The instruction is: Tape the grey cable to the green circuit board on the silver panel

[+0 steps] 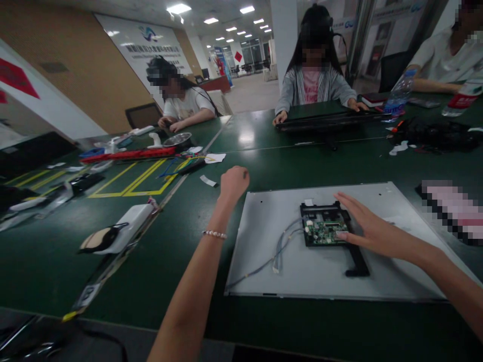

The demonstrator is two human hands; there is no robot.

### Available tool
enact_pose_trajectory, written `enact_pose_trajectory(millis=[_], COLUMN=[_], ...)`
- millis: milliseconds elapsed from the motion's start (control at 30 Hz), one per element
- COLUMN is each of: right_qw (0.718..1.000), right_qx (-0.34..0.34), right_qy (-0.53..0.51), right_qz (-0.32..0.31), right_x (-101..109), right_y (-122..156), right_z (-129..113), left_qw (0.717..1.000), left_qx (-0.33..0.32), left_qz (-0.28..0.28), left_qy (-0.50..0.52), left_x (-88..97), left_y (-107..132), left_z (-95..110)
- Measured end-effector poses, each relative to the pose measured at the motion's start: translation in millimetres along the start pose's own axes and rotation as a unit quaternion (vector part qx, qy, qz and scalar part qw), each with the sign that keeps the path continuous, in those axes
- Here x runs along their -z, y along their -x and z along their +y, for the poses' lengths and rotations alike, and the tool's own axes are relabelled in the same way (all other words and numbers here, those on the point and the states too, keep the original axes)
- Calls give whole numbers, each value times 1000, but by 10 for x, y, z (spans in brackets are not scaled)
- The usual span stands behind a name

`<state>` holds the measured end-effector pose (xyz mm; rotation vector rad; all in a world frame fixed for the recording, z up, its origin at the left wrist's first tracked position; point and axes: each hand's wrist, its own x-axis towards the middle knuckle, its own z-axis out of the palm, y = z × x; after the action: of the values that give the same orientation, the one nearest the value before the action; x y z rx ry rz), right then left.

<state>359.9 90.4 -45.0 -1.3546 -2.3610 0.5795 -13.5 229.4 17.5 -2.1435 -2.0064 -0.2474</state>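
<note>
Grey panel [260, 226] flat on desk [177, 241], circuit board [320, 234] in black bracket [359, 259] atop it. Right hand [372, 232] spread wide, thumb at board. Left hand [234, 182] curled tight near panel's far-left corner; contents hidden. Step: apparently positioning board; next move likely calls for light, two-sided bracket grip.

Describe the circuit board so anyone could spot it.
On the dark green table lies a pale flat panel. On it, at the right hand, sits a black bracket. The circuit board is the green, component-dotted piece within, unlike the plain panel around.
</note>
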Motion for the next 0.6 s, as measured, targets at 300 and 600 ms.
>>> enact_pose_trajectory(millis=[300, 600], right_qw=[1000, 998], right_qx=[1, -15], right_qy=[17, 6], right_qz=[18, 54], right_x=[-65, 45], right_y=[-10, -19], right_z=[26, -40], left_qw=[982, 987], left_qx=[175, 152], left_qz=[16, 61], left_qy=[-73, 7], left_x=[-399, -326], left_y=[130, -109], left_z=[-968, -1059])
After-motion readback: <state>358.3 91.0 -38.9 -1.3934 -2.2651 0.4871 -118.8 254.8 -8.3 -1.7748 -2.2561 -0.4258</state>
